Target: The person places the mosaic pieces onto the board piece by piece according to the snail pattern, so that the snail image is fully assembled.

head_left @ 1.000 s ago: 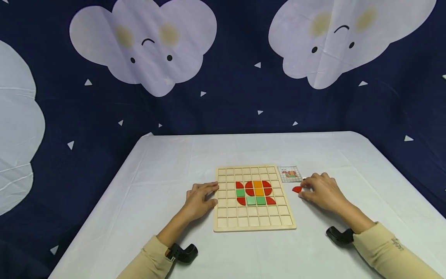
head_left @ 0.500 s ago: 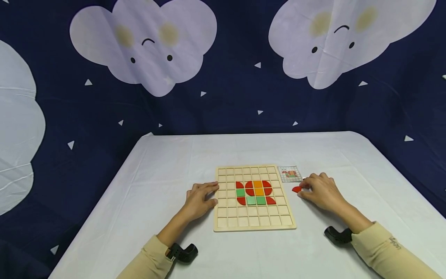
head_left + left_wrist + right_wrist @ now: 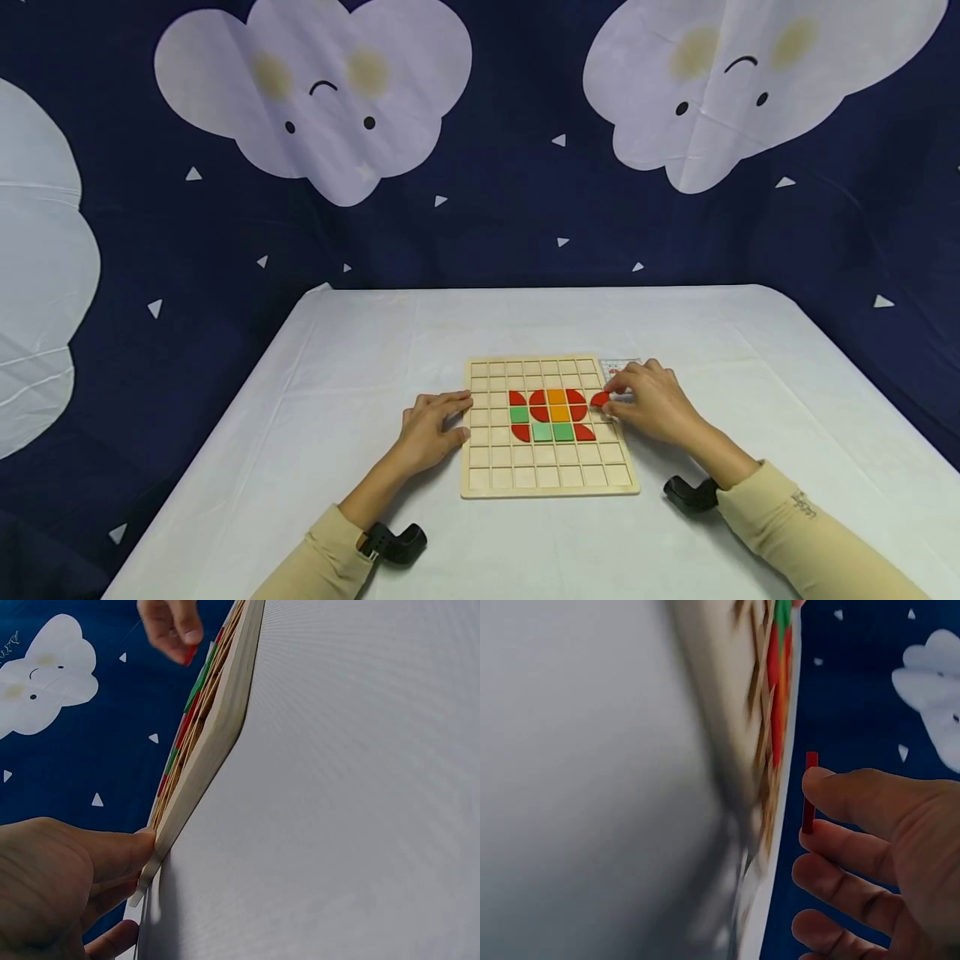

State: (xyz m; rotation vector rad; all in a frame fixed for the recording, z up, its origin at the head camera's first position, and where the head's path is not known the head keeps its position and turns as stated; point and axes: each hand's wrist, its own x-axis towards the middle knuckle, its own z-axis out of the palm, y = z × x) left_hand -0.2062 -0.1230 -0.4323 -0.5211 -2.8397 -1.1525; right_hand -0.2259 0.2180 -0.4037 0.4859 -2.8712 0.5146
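Observation:
A wooden grid board lies on the table with red, green and orange tiles set in its middle cells. My left hand rests against the board's left edge, its thumb and fingertips touching the rim with fingers fairly straight. Thumb and index finger of my right hand pinch a red tile with a curved edge, held over the right side of the board. In the right wrist view this red tile is seen edge-on between the fingertips, apart from the board.
A small pattern card lies beside the board's upper right corner, mostly covered by the right hand. The white table spreads around the board, with a dark blue cloud-print cloth behind it. Black devices are strapped to both wrists.
My right hand has moved left with the red tile, from the table beside the board to above its right side. It now covers much of the card. The left hand stays put.

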